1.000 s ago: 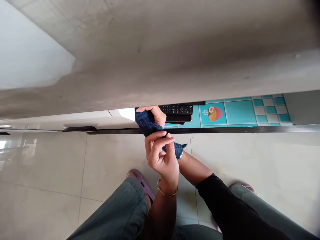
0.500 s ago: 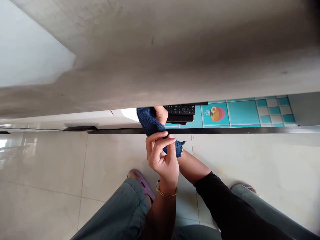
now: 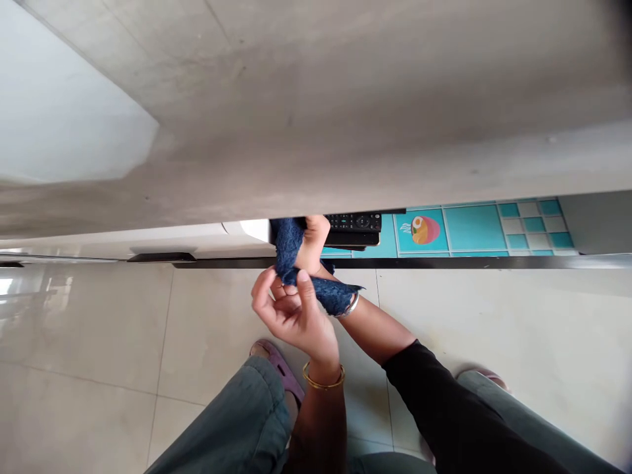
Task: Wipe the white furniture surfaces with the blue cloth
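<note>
A dark blue fluffy cloth (image 3: 289, 243) hangs in a strip over the shelf's front edge, its upper end hidden under the overhang. Its frayed lower end lies across my right wrist, by a silver bangle. My right hand (image 3: 313, 243) reaches into the shelf opening beside the cloth; its fingertips are hidden, so what they grip does not show. Below it, my left hand (image 3: 296, 313), with gold bangles at the wrist, pinches the cloth between thumb and fingers. Just right of my right hand lies a black remote control (image 3: 358, 222).
A broad grey-beige surface (image 3: 316, 145) overhangs the shelf. Turquoise tile-patterned lining (image 3: 476, 229) with a food-bowl picture covers the shelf, bordered by a dark front edge (image 3: 469, 263). A white object (image 3: 254, 230) sits left of the cloth. Pale floor tiles (image 3: 99, 329) and my slippered feet are below.
My left hand has shifted left and turned, its thumb now over the cloth. The cloth's lower part has spread across my right wrist, and more of my right hand shows.
</note>
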{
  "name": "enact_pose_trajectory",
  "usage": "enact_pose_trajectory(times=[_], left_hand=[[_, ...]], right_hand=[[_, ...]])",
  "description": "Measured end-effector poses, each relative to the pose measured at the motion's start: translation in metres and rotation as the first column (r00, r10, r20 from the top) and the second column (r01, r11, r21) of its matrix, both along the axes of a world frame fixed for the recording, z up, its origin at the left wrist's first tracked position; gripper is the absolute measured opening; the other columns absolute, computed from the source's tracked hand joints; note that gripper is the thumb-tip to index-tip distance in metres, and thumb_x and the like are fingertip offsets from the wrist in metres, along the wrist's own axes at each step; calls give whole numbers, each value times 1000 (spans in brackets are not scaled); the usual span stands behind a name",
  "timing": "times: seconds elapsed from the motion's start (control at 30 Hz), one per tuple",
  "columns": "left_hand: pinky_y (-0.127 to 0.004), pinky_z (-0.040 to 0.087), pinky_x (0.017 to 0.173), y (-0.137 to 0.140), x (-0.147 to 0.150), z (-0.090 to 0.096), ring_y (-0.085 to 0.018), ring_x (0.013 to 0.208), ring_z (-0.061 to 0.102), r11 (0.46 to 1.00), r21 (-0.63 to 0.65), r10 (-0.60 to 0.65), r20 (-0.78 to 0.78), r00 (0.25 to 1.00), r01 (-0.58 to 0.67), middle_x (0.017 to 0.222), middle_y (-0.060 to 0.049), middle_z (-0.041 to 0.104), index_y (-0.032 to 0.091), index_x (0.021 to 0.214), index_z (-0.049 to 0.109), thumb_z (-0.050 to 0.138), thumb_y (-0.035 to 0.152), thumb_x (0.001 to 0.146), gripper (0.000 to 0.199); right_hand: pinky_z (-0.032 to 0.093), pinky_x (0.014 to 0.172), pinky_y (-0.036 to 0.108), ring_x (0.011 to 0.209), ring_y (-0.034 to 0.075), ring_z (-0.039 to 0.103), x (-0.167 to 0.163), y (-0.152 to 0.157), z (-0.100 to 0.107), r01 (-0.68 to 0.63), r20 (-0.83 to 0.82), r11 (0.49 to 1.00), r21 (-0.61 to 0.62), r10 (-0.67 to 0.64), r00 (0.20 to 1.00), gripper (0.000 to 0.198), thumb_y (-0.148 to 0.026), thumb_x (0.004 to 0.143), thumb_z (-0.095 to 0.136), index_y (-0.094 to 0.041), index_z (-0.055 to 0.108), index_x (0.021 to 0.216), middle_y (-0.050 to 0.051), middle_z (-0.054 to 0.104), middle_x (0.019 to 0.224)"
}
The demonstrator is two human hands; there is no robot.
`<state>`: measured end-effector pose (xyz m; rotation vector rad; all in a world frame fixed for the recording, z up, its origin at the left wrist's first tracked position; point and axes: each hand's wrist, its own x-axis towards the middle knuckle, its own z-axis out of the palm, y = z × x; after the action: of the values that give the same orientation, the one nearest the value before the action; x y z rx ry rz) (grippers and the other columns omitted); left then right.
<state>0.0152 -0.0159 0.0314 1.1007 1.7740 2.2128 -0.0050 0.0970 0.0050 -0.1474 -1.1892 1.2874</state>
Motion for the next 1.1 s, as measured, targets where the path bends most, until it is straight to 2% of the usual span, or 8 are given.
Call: enact_pose_trajectory(times=[0.1, 0.2, 0.37, 0.53, 0.7, 0.9, 1.0, 1.1], left_hand=[[-24, 54, 92, 6, -13, -8, -11, 103, 66, 998, -51, 34, 105, 994, -29, 115, -2, 63, 25, 123, 60, 74, 22, 90, 36], [-24, 54, 92, 10, -14, -13, -11, 102, 66, 998, -56, 47, 215, 975, -36, 109, -1, 65, 24, 120, 62, 75, 26, 89, 34], [-23, 53, 82, 13, -4, -13, -11, 90, 67, 996, -68, 72, 258, 963, -57, 96, 1, 68, 21, 101, 68, 76, 26, 88, 15], [-26, 52, 80, 21, -10, -2, -12, 93, 67, 989, 31, 147, -4, 989, -147, 96, 0, 69, 20, 84, 68, 71, 15, 90, 8], [-25, 48, 68, 34, -26, 5, -11, 83, 66, 965, 131, 242, -121, 963, -226, 94, 0, 71, 20, 92, 69, 70, 9, 87, 11], [-25, 51, 69, 41, -24, 3, -12, 82, 67, 979, 78, 197, -111, 974, -189, 93, 0, 70, 18, 95, 67, 66, 13, 90, 7], [-25, 53, 69, 44, -18, 3, -10, 77, 66, 981, 71, 185, -67, 980, -181, 92, 0, 68, 18, 99, 66, 66, 16, 90, 9], [-26, 56, 73, 44, -16, 2, -11, 83, 68, 980, 86, 187, -66, 980, -181, 97, -1, 68, 17, 106, 62, 65, 19, 92, 15]], right_hand=[[56, 78, 32, 86, 15, 61, -12, -3, -7, 435, 89, 891, -126, -427, 900, 16, -33, 92, 56, -19, 63, 95, 2, 58, 88], [53, 76, 31, 77, 14, 59, -7, -14, -13, 667, 197, 744, -27, -651, 733, 12, -29, 88, 58, -19, 64, 85, 0, 57, 78], [51, 70, 27, 70, 12, 58, 12, -14, -9, 632, 186, 775, -27, -617, 764, 6, -20, 83, 58, -21, 62, 79, -3, 54, 70], [51, 67, 27, 67, 12, 56, 10, -1, 3, 651, 121, 743, -157, -640, 759, 8, -21, 85, 56, -19, 64, 84, -3, 59, 71], [51, 75, 30, 78, 14, 61, -3, -8, 8, 682, 131, 729, -56, -672, 729, 11, -21, 87, 57, -21, 66, 93, -1, 66, 83], [50, 82, 33, 84, 16, 61, 7, -22, 9, 624, 205, 781, 9, -613, 764, 14, -28, 83, 69, -22, 65, 94, 1, 65, 89], [50, 82, 31, 86, 15, 61, 16, -19, 9, 572, 187, 820, -31, -557, 809, 12, -28, 84, 67, -21, 65, 93, 1, 65, 89], [51, 84, 30, 88, 14, 63, 19, -11, 10, 615, 145, 775, -145, -598, 788, 11, -23, 89, 58, -20, 65, 97, 1, 66, 93]])
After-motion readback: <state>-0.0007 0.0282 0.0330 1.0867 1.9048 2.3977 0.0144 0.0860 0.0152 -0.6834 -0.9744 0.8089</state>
